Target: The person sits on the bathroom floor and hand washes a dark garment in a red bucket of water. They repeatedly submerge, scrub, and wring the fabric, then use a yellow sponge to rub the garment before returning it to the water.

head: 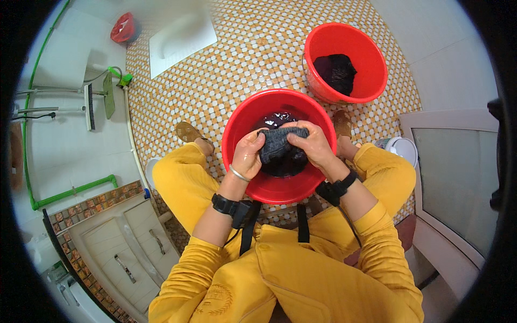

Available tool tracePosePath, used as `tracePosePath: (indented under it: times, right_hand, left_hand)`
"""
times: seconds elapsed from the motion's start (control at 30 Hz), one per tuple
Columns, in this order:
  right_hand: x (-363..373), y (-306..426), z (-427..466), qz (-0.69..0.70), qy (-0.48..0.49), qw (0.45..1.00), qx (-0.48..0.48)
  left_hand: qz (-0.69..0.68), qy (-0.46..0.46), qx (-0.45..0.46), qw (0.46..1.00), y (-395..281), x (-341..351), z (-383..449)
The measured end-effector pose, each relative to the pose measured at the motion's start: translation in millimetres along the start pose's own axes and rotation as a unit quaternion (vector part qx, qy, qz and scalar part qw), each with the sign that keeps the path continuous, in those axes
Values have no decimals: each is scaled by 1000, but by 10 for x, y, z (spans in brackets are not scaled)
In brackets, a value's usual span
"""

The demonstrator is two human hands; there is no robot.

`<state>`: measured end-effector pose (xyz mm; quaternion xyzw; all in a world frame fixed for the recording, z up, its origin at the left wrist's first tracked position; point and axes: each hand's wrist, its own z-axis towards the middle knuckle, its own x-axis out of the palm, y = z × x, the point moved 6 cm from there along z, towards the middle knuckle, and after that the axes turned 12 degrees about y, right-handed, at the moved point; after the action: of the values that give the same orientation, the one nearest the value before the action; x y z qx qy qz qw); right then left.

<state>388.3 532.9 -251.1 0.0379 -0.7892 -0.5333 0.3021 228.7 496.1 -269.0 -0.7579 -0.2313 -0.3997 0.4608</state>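
Observation:
Between my two hands a wet dark grey cloth (278,141) is stretched, its rest hanging down into a red plastic basin (278,191). My left hand (247,153) pinches the cloth's left edge, thumb on top. At its upper right, my right hand (313,143) grips the fabric the same way. Both hands are over the basin, which stands on the floor between my feet. Dark water (278,119) with shiny highlights fills its bottom. How much of the cloth lies under the water is hidden.
Beyond the basin to the right, a red bucket (373,76) holds dark wet cloth (337,72). A white squat toilet (181,48) is set in the tiled floor ahead. Mops (108,95) lean at the left wall. A white lidded pail (404,151) stands near the glass-panelled door (452,169).

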Motion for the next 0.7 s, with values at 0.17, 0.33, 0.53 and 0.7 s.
tracePosePath:
  times: [0.17,0.33,0.53,0.7]
  right_hand:
    - [265,109,98,-274,-77,943,-171]
    - [1034,-63,-51,-486,-2,849,-209]
    - [941,-110,203,-670,1,720,-179]
    - [741,40,237,-620,-142,759,-141]
  left_hand:
    - [226,-136,-16,964,302,-461,9]
    - [-97,1,-111,989,723,-851,173]
    - [-140,-102,-59,983,742,-598,61]
    - [-93,-158,-78,980,672,-448,36]
